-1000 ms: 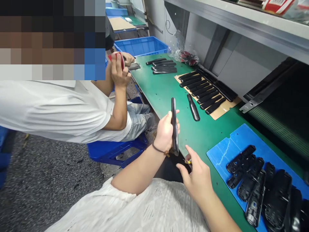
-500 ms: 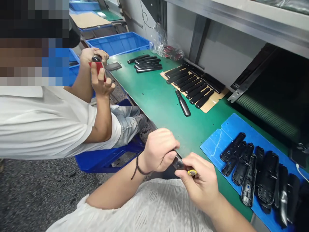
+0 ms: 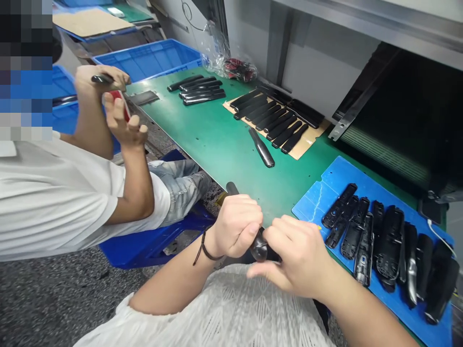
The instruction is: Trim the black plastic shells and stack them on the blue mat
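My left hand (image 3: pixel 237 224) is closed around a long, glossy black plastic handle (image 3: pixel 258 249). One end of the handle sticks out past the far side of the fist and the rounded near end points toward my body. Pressed up close to that near end is my right hand (image 3: pixel 294 250), its fingers curled and its thumb stretched out below. A small yellow tip of a tool (image 3: pixel 319 227) shows behind the right knuckles; the rest of the tool is hidden by the hand.
A blue sheet (image 3: pixel 307 207) carries several black housings (image 3: pixel 390 246) at right. Black handles (image 3: pixel 267 115) lie in rows on cardboard (image 3: pixel 302 150); a single one (image 3: pixel 262 148) lies nearer. At left, a co-worker's hands (image 3: pixel 125 123) hold a black piece (image 3: pixel 103 78) and something red (image 3: pixel 117 95).
The black handle now shows beyond my left fist. My right hand has turned over, so the yellow tool is mostly hidden. The camera view has shifted right.
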Demonstrator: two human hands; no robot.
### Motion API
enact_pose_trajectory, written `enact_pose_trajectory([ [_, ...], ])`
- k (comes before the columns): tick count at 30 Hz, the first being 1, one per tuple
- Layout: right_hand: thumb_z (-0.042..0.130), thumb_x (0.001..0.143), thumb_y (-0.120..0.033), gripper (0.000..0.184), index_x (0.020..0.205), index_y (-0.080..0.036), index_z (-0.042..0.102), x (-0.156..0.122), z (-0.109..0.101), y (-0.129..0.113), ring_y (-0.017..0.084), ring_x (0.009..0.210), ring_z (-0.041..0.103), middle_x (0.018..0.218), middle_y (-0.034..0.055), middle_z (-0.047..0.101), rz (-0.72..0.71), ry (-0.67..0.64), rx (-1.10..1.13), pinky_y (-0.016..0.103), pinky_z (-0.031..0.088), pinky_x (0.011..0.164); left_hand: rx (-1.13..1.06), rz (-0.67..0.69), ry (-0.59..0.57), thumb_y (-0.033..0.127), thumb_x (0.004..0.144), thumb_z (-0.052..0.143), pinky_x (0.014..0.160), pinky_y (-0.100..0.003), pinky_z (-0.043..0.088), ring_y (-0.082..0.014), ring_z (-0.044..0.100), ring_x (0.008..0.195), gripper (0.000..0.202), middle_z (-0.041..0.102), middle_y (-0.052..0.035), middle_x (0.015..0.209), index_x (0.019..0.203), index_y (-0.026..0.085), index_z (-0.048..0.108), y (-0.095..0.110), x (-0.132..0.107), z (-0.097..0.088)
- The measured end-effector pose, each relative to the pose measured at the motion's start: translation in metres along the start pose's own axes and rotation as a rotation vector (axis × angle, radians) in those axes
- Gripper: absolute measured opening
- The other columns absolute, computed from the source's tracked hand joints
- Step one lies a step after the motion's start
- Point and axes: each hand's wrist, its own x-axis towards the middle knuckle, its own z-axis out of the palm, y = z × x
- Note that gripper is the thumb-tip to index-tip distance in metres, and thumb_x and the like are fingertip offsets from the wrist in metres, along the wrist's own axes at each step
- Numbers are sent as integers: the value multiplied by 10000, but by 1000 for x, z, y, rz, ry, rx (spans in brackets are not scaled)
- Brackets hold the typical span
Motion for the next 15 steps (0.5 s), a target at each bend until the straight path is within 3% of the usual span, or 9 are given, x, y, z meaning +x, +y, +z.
enact_pose_trajectory([
  [5,383,1062,-652,616,667,-196,509,0,1,2,144,621,290,642,-10,442,-32,72,-82,329,180,584,-19,8,118,291,1028,322,591,-355,263,-168,308,518,372,388,12,550,671,229,406,0,0,7],
  [15,386,1089,-548,558,711,-189,585,-4,4,1,171,650,271,604,9,413,-69,271,-349,367,146,613,-98,-204,252,255,1059,327,625,-336,287,-145,378,558,384,439,8,598,695,203,437,10,-6,22],
])
